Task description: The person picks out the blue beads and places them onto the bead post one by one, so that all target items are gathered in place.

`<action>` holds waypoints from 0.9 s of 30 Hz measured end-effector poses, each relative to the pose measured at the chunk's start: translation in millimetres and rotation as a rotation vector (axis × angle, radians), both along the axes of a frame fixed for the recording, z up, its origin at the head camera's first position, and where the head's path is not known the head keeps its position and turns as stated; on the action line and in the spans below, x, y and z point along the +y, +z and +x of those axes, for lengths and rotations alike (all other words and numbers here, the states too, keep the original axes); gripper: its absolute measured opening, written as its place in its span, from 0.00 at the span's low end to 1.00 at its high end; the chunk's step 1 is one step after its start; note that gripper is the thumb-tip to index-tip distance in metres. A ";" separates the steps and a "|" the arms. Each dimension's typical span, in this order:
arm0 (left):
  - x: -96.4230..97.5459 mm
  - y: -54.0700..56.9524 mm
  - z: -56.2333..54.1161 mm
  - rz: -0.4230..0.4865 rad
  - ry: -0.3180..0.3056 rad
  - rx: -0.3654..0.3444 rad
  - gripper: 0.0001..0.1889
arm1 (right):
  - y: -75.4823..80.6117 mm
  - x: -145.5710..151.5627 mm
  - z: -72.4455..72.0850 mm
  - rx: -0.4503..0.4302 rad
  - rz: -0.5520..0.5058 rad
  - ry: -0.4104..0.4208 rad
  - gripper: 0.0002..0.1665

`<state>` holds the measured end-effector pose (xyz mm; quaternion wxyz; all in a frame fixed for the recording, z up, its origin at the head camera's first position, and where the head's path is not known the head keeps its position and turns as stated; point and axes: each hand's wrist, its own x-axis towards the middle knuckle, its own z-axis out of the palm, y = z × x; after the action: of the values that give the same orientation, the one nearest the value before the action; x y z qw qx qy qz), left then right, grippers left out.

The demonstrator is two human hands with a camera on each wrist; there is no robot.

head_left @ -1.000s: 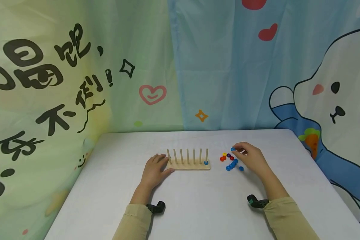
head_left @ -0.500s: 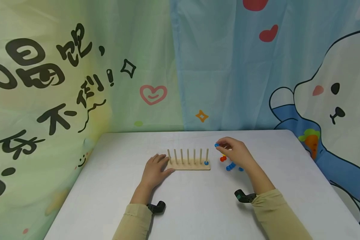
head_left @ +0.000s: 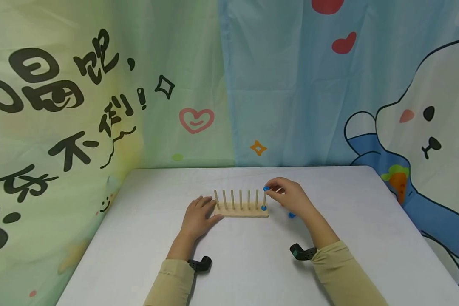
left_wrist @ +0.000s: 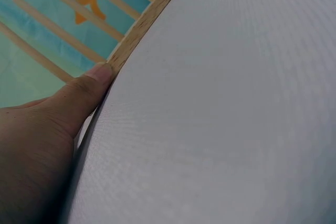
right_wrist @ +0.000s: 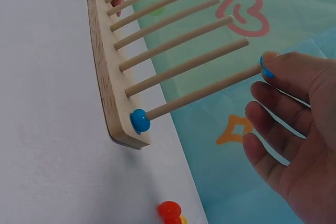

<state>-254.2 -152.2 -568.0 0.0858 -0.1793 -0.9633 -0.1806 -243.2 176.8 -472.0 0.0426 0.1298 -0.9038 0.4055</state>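
Right hand (head_left: 291, 196), pinching 1 blue bead (right_wrist: 268, 71), has reached the right-edge peg (right_wrist: 210, 88) of the wooden rack (head_left: 241, 212), judged threading position; left hand (head_left: 199, 217) grips the left edge.

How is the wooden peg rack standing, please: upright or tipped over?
Upright: its base lies flat on the white table, pegs pointing upward.

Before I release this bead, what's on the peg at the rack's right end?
A blue bead sits at the base of that peg. A second blue bead, pinched by the right hand, is at its tip; that hand covers whether it's threaded on.
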 end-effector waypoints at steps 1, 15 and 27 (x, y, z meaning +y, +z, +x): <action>0.2 0.1 0.1 -0.001 0.001 -0.003 0.34 | -1.1 -0.2 -0.1 0.009 0.003 -0.002 0.13; 1.1 3.4 2.0 0.008 0.001 -0.016 0.34 | -25.7 -2.0 -1.7 -0.004 0.018 0.001 0.13; 0.0 1.4 0.9 0.008 -0.002 -0.026 0.34 | -55.5 -5.6 -0.7 -0.137 0.079 -0.010 0.13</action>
<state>-253.3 -152.2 -566.6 0.0740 -0.1773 -0.9634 -0.1870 -243.8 171.3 -527.5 -0.0227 0.0988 -0.9206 0.3772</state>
